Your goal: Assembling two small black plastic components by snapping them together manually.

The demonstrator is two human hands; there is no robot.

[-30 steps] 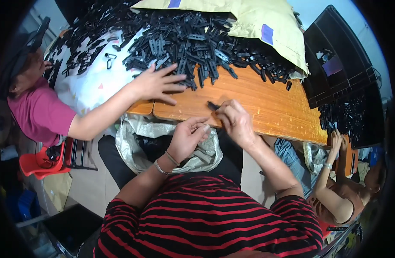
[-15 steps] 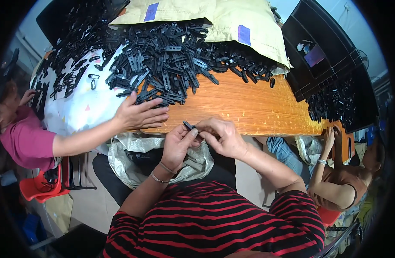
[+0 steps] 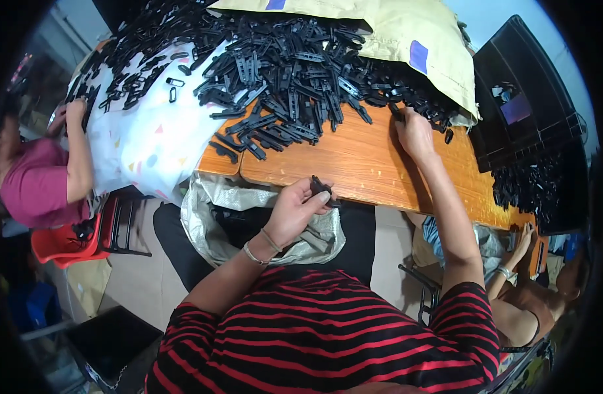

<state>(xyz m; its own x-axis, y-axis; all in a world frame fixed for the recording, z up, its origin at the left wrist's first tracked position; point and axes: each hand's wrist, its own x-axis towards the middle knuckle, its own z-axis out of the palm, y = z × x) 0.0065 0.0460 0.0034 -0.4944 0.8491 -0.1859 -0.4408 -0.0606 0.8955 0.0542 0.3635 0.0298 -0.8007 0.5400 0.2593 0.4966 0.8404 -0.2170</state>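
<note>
My left hand (image 3: pixel 296 209) holds a small black plastic piece (image 3: pixel 320 189) at the near edge of the wooden table (image 3: pixel 354 164), above an open grey sack (image 3: pixel 209 203). My right hand (image 3: pixel 414 132) is stretched out over the table and rests on the right end of a big pile of black plastic pieces (image 3: pixel 288 65). Its fingers lie among the pieces; I cannot see whether they grip one.
A person in a pink top (image 3: pixel 32 184) sits at left, a hand (image 3: pixel 75 111) on the white cloth (image 3: pixel 150 131) strewn with black pieces. Another person (image 3: pixel 531 289) sits at lower right. Black trays (image 3: pixel 525 98) stand at right; a yellowish bag (image 3: pixel 393 33) lies behind the pile.
My right hand left the piece and reached out to the pile. The left hand kept the piece at the table edge. The person at left drew their hand back from the pile.
</note>
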